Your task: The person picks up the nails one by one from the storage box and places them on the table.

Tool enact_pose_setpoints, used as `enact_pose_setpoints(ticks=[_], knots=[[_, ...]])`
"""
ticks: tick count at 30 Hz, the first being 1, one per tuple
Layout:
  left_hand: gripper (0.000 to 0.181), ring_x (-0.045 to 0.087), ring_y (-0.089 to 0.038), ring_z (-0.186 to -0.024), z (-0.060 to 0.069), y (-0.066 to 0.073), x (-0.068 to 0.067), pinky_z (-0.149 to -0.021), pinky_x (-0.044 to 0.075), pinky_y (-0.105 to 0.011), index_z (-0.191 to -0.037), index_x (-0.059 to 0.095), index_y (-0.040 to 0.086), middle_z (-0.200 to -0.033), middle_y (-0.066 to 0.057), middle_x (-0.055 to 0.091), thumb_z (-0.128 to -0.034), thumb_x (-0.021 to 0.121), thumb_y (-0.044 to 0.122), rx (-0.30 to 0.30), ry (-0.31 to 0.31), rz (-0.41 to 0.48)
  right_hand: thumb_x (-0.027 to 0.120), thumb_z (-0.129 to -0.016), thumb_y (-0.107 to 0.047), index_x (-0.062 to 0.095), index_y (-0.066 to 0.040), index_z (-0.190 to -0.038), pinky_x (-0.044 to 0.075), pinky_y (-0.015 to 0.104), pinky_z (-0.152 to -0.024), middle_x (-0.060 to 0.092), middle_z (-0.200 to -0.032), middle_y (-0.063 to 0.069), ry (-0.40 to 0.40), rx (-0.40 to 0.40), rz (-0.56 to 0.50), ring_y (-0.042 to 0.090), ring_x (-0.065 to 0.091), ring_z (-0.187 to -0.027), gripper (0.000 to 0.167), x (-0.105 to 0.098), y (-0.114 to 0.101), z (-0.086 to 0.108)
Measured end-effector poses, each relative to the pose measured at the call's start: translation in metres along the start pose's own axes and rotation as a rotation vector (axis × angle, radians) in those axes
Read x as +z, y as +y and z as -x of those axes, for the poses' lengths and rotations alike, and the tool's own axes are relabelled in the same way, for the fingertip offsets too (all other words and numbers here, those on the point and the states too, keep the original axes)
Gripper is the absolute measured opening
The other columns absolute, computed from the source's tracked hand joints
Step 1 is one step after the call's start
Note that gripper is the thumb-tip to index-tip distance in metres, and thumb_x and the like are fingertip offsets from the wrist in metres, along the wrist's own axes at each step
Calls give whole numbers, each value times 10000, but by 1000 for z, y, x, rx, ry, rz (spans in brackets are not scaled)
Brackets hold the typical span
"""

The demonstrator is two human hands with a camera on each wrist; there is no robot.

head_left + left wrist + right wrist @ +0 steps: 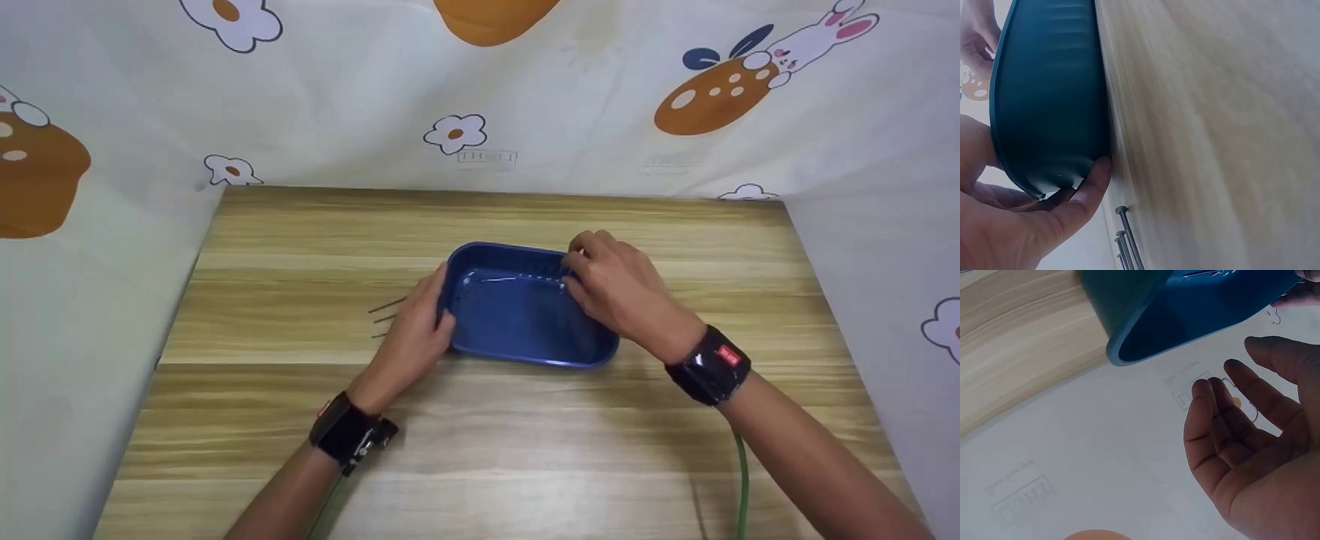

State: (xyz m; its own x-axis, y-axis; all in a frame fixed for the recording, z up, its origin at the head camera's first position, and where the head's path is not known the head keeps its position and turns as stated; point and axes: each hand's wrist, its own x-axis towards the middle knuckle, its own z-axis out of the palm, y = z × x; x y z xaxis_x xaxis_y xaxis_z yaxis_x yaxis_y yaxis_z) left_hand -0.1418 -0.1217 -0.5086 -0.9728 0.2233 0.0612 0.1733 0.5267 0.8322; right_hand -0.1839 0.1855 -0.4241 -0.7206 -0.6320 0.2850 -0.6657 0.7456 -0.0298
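A deep blue plastic tray point(525, 322) sits on the wooden table, its outer wall point(1053, 84) filling the upper left wrist view. My left hand point(412, 330) grips its left end, fingers against the outside wall and thumb at the rim. Over the right end of the tray hovers my right hand point(619, 289); the right wrist view shows its fingers point(1202, 422) loosely bent, with nothing between them. Several long dark nails or screws point(1129, 233) with flat heads lie just left of the tray, partly hidden by my left hand. Thin bright lines show inside the tray; I cannot tell whether they are reflections.
The wood-grain table point(495, 442) is bordered at the back and sides by a white printed sheet point(360, 97). Each wrist wears a black band, and a green cable point(742, 480) runs down beside the right forearm.
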Motion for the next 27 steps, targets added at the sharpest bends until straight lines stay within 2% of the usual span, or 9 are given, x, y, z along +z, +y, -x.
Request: enact_pose_setpoints(ticks=[11,17,24,27], knots=[[751,410,-392,-1577,-1,-2,1,-1312,328,-523,-1712,298,-21,-1701,-253,418,-1027,605,-15,33,18,-8,790,-990,-127,800,3,-1062,620,509,-727,708,-1148,178,-38,-40,9,363,680,-974,149,5,-10,-23],[747,415,-398,-1573,0,-3,2,-1308,334,-532,-1706,310,-29,-1695,-262,423,-1023,614,-17,40,26,-7,795,-992,-132,792,1,-1047,625,498,-725,717,-1154,189,-90,-66,6,368,686,-977,144,13,-14,-34],[735,424,-397,-1568,-1,-3,2,-1308,336,-517,-1681,317,-83,-1679,-287,435,-1002,597,-40,85,35,-15,806,-987,-147,767,-7,-1050,622,481,-723,705,-1136,175,-144,-102,26,354,670,-955,159,25,-19,-44],[743,415,-393,-1574,-1,-4,2,-1311,331,-514,-1689,306,-74,-1690,-283,422,-1007,600,-34,73,29,-8,818,-982,-162,768,0,-1047,627,478,-720,707,-1128,181,-163,-119,38,355,669,-949,182,29,-23,-49]])
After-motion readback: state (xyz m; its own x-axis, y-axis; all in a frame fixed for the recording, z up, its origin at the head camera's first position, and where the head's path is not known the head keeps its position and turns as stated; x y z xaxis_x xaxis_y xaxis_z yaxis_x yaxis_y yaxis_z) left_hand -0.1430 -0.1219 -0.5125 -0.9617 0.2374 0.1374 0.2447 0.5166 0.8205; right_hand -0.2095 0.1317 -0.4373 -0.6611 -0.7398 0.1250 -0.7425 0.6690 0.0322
